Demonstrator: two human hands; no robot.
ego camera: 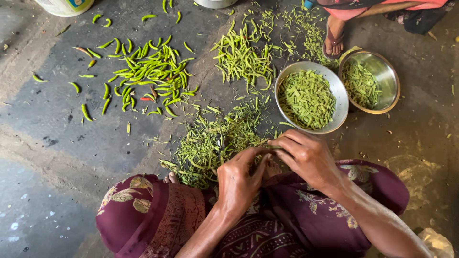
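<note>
My left hand [239, 179] and my right hand [306, 155] meet above my lap, both pinching one thin green bean pod [271, 147] between fingertips. Just beyond them lies a heap of green trimmings and strings [210, 143] on the floor. A steel bowl [340, 98] full of cut bean pieces sits right past my right hand. A pile of whole bean pods [241, 57] lies further out.
A second steel bowl [389, 76] with cut beans stands at the right, by another person's sandalled foot [333, 43]. Green chillies [148, 74] are scattered at upper left on the dark floor. A white bucket [64, 5] stands at the top left. My maroon patterned garment [158, 215] covers my knees.
</note>
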